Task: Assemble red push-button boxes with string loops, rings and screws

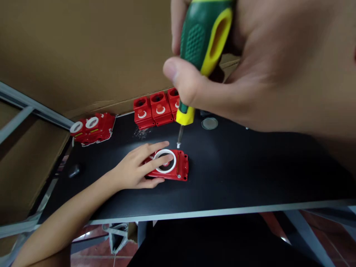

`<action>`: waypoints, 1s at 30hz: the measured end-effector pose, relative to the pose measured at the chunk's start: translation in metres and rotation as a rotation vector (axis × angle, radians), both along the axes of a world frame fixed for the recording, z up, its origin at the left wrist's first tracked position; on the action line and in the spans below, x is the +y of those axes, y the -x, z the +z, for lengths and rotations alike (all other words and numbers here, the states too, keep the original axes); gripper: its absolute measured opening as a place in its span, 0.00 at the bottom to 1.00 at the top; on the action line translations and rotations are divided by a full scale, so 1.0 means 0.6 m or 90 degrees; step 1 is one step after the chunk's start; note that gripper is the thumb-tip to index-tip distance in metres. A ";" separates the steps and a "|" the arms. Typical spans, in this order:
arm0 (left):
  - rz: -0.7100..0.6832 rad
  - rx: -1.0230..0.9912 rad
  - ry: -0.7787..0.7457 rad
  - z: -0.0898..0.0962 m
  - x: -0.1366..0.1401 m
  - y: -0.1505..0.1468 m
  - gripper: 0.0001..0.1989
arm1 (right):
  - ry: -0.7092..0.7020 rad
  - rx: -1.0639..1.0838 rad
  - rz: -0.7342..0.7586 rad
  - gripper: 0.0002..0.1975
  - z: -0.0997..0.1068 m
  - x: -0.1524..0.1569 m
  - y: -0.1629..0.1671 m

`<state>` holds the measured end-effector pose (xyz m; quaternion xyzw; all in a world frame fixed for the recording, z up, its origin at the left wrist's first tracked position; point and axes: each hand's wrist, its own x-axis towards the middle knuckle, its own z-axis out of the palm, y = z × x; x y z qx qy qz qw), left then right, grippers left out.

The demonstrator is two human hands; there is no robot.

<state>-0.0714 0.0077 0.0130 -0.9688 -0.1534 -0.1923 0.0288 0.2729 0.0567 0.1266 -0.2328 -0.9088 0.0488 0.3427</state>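
A red housing (182, 167) with a white ring (174, 167) lies on the black tabletop. My left hand (139, 167) steadies it: the thumb lies along the near edge, one finger stretches over the ring, another reaches the far side. In the upper right, close to the camera, my right hand (217, 81) is wrapped round a green and yellow screwdriver (196, 40). Its shaft points down, and a small pale piece, perhaps a screw, sits at the tip by the housing's far right corner. Whether the tip touches the housing, I cannot tell. A screw head shows at the housing's near right corner.
Several red housings (160, 115) stand in a row along the cardboard wall (111, 52). More with white rings (104, 124) lie at the left. A round metal disc (209, 123) and a small dark object (74, 170) rest on the tabletop (236, 174). Crumbs (141, 132) are scattered near the row.
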 end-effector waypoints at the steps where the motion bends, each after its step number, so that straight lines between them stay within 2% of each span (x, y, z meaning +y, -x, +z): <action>1: -0.010 -0.006 -0.013 0.000 -0.001 -0.002 0.29 | -0.028 0.013 -0.043 0.23 0.013 -0.014 0.009; 3: -0.024 -0.017 -0.027 0.000 -0.002 -0.006 0.29 | -0.066 0.039 -0.142 0.20 0.029 -0.036 0.029; 6: -0.025 -0.024 -0.014 0.000 -0.002 -0.010 0.33 | -0.054 0.047 -0.212 0.18 0.031 -0.052 0.047; 12: -0.026 -0.030 -0.001 0.002 -0.004 -0.013 0.38 | -0.011 0.010 -0.245 0.28 0.024 -0.048 0.051; 18: -0.024 -0.031 -0.015 0.006 -0.006 -0.012 0.38 | -0.005 -0.003 -0.263 0.27 0.026 -0.050 0.051; 22: -0.022 -0.030 -0.017 0.009 -0.007 -0.012 0.38 | 0.005 -0.005 -0.283 0.30 0.029 -0.048 0.049; 24: -0.023 -0.029 -0.014 0.009 -0.007 -0.012 0.39 | 0.022 0.036 -0.270 0.28 0.031 -0.046 0.047; 27: -0.027 -0.027 -0.016 0.008 -0.007 -0.012 0.37 | 0.210 0.097 -0.187 0.21 0.037 -0.048 0.044; 28: -0.028 -0.029 -0.019 0.007 -0.007 -0.012 0.36 | 0.231 0.105 -0.180 0.17 0.040 -0.049 0.043; 29: -0.029 -0.029 -0.022 0.006 -0.007 -0.012 0.35 | 0.209 0.107 -0.194 0.14 0.042 -0.050 0.042; 30: -0.030 -0.030 -0.025 0.006 -0.006 -0.012 0.35 | 0.146 0.101 -0.218 0.12 0.043 -0.050 0.041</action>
